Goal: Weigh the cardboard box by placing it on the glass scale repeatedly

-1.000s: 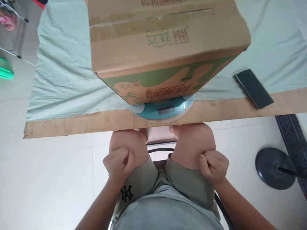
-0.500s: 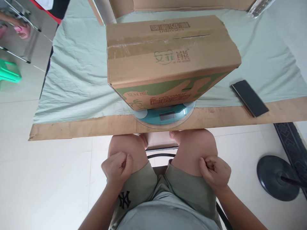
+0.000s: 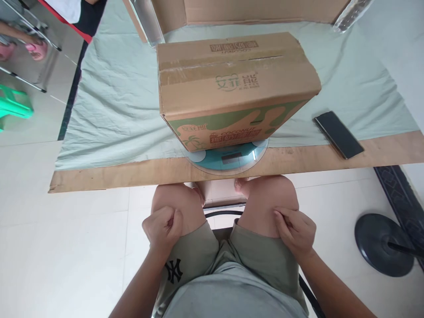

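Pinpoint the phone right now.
In the head view, the black phone lies right of the cardboard box, partly on the pale green cloth and partly over the bare wooden edge.

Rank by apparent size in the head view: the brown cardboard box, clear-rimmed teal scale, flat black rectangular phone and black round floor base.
1. Cardboard box
2. Floor base
3. Scale, visible part only; the box hides the rest
4. Phone

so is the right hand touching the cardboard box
Apart: the head view shows the right hand at the thigh, the wooden edge between it and the cardboard box.
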{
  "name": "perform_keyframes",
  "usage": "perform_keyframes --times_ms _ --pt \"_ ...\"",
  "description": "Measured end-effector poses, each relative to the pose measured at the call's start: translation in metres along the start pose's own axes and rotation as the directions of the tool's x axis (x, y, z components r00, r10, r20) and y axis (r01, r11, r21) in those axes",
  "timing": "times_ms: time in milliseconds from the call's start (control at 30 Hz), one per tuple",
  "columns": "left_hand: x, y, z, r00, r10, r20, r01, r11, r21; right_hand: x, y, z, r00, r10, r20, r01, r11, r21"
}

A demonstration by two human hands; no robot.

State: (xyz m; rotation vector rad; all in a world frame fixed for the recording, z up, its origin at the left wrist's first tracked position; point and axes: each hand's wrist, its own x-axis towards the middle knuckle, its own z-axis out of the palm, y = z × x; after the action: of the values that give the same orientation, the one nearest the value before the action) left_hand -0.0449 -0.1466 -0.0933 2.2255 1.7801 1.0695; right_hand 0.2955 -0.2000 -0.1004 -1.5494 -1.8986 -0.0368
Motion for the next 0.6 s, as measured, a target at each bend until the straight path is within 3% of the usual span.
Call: perform_keyframes --times_ms 267,433,533,600 --pt "-0.006 0.001 0.0 1.0 0.0 -0.018 0.0 1.0 -0.011 -0.002 -0.003 0.0 1.0 0.024 -0.019 -0.025 0.999 -0.039" --pt "-0.007 0.0 -0.003 0.998 -0.069 0.004 0.069 0.997 0.031 -0.005 -0.003 -0.001 0.998 0.063 -0.017 -0.064 0.997 -0.049" --pt "-0.007 -0.001 -0.01 0.97 -0.235 0.057 0.236 0.972 -0.007 -0.003 -0.005 -0.006 0.991 0.134 -0.002 -0.134 0.991 -0.015" --pt "-0.001 -0.002 -0.017 0.901 -0.415 0.123 0.426 0.901 -0.084 0.004 -0.005 -0.011 0.969 0.24 0.065 -0.244 0.968 0.052"
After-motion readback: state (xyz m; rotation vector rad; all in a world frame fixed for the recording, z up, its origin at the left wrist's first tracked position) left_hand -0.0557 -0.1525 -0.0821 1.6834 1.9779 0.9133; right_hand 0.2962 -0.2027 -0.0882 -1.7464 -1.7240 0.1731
